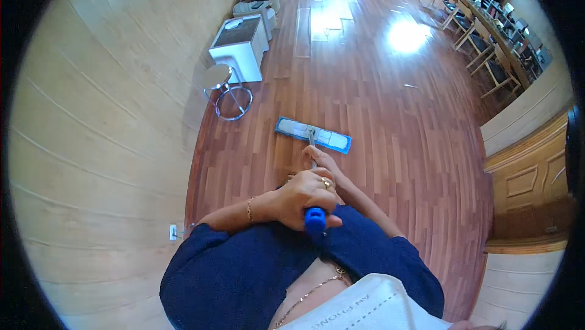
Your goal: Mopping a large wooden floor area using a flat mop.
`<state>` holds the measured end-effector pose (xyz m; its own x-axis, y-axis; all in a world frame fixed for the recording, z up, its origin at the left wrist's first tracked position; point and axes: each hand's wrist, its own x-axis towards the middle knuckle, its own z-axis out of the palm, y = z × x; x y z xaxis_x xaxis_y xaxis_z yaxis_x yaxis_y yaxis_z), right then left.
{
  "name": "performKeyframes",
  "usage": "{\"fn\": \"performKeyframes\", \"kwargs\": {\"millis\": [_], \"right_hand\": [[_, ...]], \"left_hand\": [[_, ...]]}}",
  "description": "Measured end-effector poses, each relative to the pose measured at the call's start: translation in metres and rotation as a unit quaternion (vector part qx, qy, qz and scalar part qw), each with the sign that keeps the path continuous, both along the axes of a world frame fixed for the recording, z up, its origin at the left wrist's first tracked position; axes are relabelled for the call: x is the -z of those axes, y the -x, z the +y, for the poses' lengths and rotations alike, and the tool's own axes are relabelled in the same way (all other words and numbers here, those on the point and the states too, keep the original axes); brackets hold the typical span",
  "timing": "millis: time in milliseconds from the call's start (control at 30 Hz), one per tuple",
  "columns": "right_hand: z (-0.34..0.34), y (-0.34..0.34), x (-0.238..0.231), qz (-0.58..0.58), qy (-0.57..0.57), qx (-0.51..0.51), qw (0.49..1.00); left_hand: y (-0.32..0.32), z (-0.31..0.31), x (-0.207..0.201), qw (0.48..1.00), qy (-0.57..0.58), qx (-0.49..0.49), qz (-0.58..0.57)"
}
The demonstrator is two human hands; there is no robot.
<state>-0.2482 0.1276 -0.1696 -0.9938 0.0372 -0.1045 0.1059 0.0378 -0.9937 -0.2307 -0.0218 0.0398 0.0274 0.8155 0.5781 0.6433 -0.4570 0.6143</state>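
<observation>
Gripping mop (312, 137): left hand (303, 197) closed on rounded blue end (315, 220), right hand (322, 159) wrapped round slim shaft (312, 141); oblong fabric-edged head (298, 130).

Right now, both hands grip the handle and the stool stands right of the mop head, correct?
Not quite: the head view shows the stool left of the mop head. The left hand and right hand do grip the handle.
</observation>
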Motion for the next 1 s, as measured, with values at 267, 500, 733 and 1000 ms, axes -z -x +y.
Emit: {"fn": "performKeyframes", "kwargs": {"millis": [267,500,733,1000], "right_hand": [[0.044,0.048,-0.020,0.131,-0.055,0.122,0.982],[0.046,0.093,-0.070,0.095,-0.043,0.220,0.970],[0.043,0.116,-0.063,0.028,-0.114,0.255,0.960],[0.034,0.085,-0.063,-0.051,-0.116,0.358,0.925]], "left_hand": [[0.140,0.054,0.085,0.976,-0.071,-0.199,-0.058],[0.301,0.124,0.151,0.960,-0.089,-0.255,-0.078],[0.430,0.196,0.215,0.969,-0.129,-0.199,-0.068],[0.460,0.258,0.264,0.966,-0.102,-0.229,-0.065]]}}
